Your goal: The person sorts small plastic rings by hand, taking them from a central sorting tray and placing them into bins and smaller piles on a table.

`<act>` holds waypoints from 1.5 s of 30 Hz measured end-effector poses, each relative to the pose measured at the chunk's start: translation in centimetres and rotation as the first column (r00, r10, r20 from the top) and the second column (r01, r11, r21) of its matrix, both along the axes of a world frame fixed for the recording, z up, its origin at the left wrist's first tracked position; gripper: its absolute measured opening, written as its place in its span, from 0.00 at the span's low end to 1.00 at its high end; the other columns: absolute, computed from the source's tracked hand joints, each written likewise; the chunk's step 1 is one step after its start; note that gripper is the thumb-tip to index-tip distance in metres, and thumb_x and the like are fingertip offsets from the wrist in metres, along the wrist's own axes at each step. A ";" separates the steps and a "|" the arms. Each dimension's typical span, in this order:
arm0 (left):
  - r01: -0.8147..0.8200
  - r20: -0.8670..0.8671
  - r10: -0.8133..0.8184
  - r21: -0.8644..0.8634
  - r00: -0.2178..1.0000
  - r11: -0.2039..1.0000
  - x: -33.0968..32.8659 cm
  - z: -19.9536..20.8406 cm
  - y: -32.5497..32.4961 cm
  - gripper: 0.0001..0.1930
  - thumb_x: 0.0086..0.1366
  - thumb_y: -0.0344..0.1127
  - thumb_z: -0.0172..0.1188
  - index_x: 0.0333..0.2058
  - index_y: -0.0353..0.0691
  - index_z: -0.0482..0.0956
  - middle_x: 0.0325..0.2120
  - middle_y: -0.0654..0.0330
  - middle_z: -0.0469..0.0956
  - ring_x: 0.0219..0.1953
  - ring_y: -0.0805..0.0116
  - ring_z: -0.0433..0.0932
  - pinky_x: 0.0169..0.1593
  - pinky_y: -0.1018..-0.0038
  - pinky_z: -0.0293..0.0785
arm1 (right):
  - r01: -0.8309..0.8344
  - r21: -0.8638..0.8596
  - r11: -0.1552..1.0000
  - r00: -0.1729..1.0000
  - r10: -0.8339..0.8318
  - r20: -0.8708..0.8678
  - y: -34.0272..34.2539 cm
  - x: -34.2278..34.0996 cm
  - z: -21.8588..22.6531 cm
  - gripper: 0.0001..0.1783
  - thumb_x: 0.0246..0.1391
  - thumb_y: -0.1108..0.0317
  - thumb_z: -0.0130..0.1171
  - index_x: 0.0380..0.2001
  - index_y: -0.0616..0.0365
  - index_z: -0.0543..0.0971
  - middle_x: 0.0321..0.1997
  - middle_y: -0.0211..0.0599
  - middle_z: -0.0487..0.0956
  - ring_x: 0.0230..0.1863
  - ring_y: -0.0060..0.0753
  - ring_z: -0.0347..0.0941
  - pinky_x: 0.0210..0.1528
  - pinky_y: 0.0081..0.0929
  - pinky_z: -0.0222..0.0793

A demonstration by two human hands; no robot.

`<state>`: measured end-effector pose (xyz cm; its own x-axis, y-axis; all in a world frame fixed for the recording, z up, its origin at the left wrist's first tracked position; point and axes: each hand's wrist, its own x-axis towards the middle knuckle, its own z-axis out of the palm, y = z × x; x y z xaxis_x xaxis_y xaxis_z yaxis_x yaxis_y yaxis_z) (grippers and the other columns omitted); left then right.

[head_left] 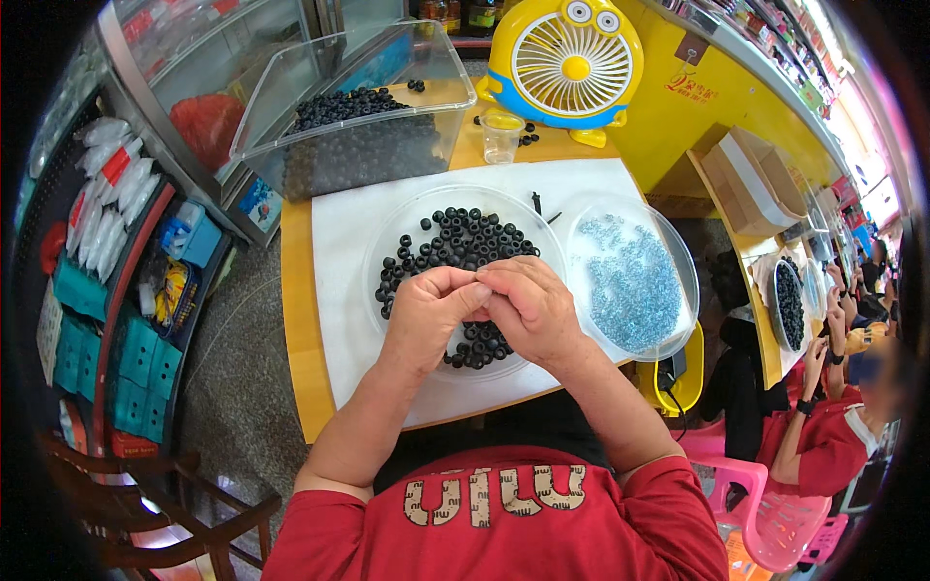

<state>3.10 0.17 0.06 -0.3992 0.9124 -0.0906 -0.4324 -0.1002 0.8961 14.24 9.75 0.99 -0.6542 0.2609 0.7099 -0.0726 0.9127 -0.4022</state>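
Observation:
My left hand (428,315) and my right hand (531,308) meet fingertip to fingertip above a round clear tray (373,237). Thumbs and fingers are closed in a pinch on both sides, and whatever lies between them is hidden or too small to name. Under and around the hands, the tray holds many small black round pieces (475,235), some with a hole in the middle. Just right of my right hand, a second round clear tray (690,281) carries a spread of tiny light-blue translucent pieces (635,305). Two thin dark bits (538,201) lie between the trays' far rims.
Both trays rest on a white sheet (339,290) over a wooden table (298,339). A clear bin (446,145) of black pieces, a clear cup (501,137) and a yellow-blue fan (572,63) stand at the back. Shelves flank the left; a co-worker (819,441) sits right.

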 end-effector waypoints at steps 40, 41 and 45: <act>-0.035 -0.029 0.035 0.010 0.999 0.999 -3.3 1.4 2.2 0.10 0.53 0.22 0.52 0.35 0.33 0.72 0.30 0.58 0.75 0.26 0.74 0.74 0.32 0.79 0.75 | 0.461 -0.140 0.876 0.781 -0.325 0.533 8.2 8.9 0.2 0.11 0.43 0.73 0.48 0.32 0.60 0.76 0.35 0.47 0.75 0.39 0.47 0.71 0.42 0.33 0.67; -0.040 -0.010 0.040 0.003 0.999 0.999 -3.3 0.9 2.5 0.10 0.52 0.21 0.53 0.36 0.34 0.72 0.30 0.57 0.75 0.26 0.74 0.74 0.32 0.79 0.75 | 0.464 -0.139 0.875 0.779 -0.328 0.535 8.6 8.3 -0.2 0.11 0.43 0.73 0.48 0.32 0.60 0.76 0.35 0.47 0.75 0.39 0.47 0.71 0.42 0.33 0.67; -0.038 0.041 0.039 -0.011 0.998 0.999 -3.0 0.7 2.3 0.09 0.51 0.21 0.52 0.34 0.35 0.71 0.30 0.56 0.75 0.27 0.73 0.75 0.33 0.78 0.75 | 0.421 0.033 0.907 0.655 -0.329 0.681 9.6 6.4 -1.1 0.11 0.42 0.75 0.47 0.30 0.59 0.76 0.38 0.47 0.73 0.42 0.48 0.69 0.43 0.36 0.66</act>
<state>0.15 2.49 0.75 -0.4297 0.8953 -0.1172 -0.4651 -0.1082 0.8786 20.66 19.37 -0.09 -0.7642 0.6396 0.0831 0.5892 0.7447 -0.3134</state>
